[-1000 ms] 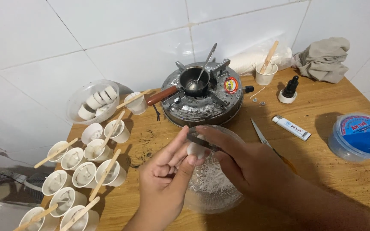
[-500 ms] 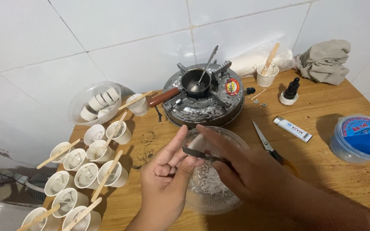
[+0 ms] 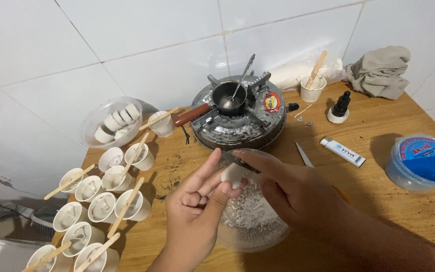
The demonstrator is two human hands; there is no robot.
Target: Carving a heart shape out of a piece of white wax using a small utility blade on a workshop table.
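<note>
— Where was the white wax lump (image 3: 231,175) when you stopped there?

— You had it pinched in your left hand (image 3: 197,211), between thumb and fingertips, right over the near rim of the clear glass bowl (image 3: 250,236) that held white shavings. The hand was closed on it, palm turned inward, wrist coming up from the bottom edge.

— And the other hand?

— Your right hand (image 3: 290,194) came in from the right, fingers curled shut around a thin dark blade (image 3: 237,162). The blade's long axis ran left and slightly up, and it lay across the top of the lump, touching it. So the lump sat just left of your right fingertips, and both hands met over the bowl.

— What stood around you?

— A small gas stove (image 3: 237,121) with a little pot and spoon was just beyond the bowl. Paper cups with wooden sticks (image 3: 101,196) clustered well to your left, and a blue-lidded tub (image 3: 421,161) sat far right on the wooden table (image 3: 378,201).
</note>
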